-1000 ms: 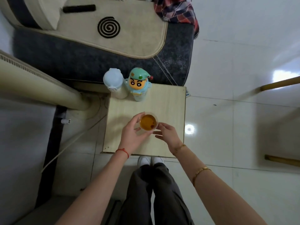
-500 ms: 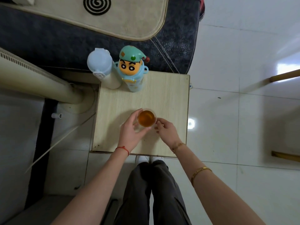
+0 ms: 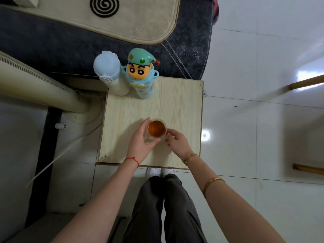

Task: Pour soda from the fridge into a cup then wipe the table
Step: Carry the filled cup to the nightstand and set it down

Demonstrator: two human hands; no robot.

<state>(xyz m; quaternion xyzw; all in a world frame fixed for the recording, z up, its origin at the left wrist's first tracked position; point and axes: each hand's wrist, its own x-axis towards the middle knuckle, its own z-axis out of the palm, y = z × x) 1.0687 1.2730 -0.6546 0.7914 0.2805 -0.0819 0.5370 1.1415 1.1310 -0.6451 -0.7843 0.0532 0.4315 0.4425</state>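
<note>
The cup (image 3: pixel 156 129), full of amber soda, stands upright just below the middle of the frame on the near half of the bench (image 3: pixel 182 109), and I have it between both hands: my left hand (image 3: pixel 140 143) curls around its left and lower side, while my right hand (image 3: pixel 178 142) touches the rim's lower right with loosely bent fingertips. The cup lies straight ahead of me, its opening facing up, and my left hand has the fuller hold. I judge the pouring done and the wiping not yet begun; no cloth shows anywhere.
</note>
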